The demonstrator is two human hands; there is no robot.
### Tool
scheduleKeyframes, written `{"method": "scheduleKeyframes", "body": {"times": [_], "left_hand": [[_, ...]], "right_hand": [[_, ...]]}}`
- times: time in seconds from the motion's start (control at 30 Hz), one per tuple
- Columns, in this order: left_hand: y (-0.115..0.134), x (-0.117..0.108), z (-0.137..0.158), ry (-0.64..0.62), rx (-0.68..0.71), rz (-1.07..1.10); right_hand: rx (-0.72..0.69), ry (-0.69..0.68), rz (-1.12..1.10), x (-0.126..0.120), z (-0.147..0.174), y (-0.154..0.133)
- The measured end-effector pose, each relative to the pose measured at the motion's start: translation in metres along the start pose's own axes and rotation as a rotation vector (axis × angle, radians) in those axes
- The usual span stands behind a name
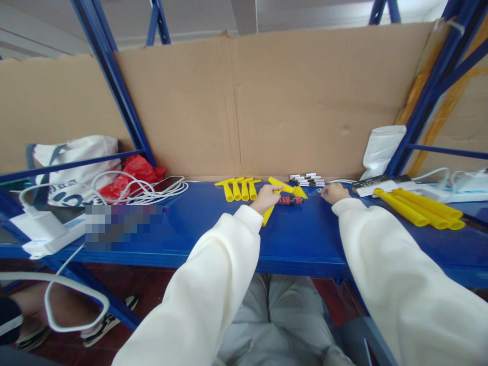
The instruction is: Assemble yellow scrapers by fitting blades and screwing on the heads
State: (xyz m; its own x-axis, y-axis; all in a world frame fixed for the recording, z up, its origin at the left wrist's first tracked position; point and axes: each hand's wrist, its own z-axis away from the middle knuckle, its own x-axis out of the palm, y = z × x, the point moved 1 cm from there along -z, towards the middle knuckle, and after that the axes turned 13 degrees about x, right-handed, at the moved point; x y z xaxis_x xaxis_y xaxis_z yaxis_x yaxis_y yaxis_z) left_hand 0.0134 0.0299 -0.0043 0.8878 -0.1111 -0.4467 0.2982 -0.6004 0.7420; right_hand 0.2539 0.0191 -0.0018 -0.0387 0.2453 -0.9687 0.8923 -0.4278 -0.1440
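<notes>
From the head view, here's the left hand (266, 198) closed around a yellow piece (268, 216), its tube end poking out below the fingers towards the near edge of the blue table (305, 239). Just beside it, a red-and-black tool (290, 200) lies on the table, with more yellow parts (281, 184) right behind. Over to the right, the right hand (335, 192) is down at the tabletop, fingers drawn in narrow beside some small pale bits (319, 190); whether it grips one, I cannot tell. Between the hands, farther back, there's a stack of black-and-white sticks (307, 180). Left of the left hand, four yellow T-shaped pieces (237, 190) stand in a neat row. Well off to the right, long yellow tubes (412, 207) lie against a black-and-white box (375, 186).
</notes>
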Motion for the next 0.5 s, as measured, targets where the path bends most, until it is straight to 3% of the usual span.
{"method": "scheduleKeyframes", "body": {"times": [0.23, 0.33, 0.5], "left_hand": [[0.005, -0.001, 0.002, -0.040, -0.008, -0.020], [0.005, -0.002, 0.001, -0.049, 0.004, -0.041], [0.007, 0.000, 0.002, -0.067, 0.071, -0.071]], "right_hand": [[-0.028, -0.162, -0.108, 0.001, -0.006, -0.004], [-0.035, -0.141, -0.169, 0.002, -0.008, -0.007], [-0.140, -0.074, -0.491, -0.001, -0.001, -0.026]]}}
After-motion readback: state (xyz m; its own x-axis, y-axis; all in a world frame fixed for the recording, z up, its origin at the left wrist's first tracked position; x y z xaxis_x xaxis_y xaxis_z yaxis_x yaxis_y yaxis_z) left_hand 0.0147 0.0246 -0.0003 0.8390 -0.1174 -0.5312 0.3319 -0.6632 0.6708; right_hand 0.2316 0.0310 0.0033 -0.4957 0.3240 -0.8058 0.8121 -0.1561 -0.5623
